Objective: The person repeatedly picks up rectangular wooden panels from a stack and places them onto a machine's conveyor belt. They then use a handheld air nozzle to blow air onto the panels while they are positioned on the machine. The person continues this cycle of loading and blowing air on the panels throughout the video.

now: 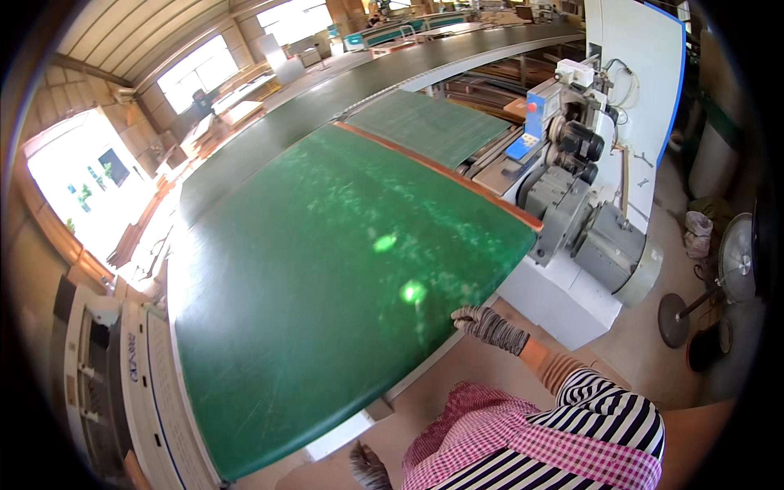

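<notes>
My right hand [490,327], in a grey striped knit glove, rests at the near right edge of a wide green conveyor belt [327,269]. Its fingers lie on the belt's rim, loosely bent, with no object in them. Lower down, my left hand [370,467] wears a matching glove and hangs below the belt's near edge, apart from it. That hand is partly cut off by the lower border; its fingers look loose and nothing shows in them. Two bright light spots and pale scuffs mark the belt's surface.
A grey motor [616,249] on a white machine frame stands to the right of the belt. An orange-brown strip [441,173] crosses its far end. A white machine [151,400] borders the left side. A fan [735,260] stands on the floor at far right.
</notes>
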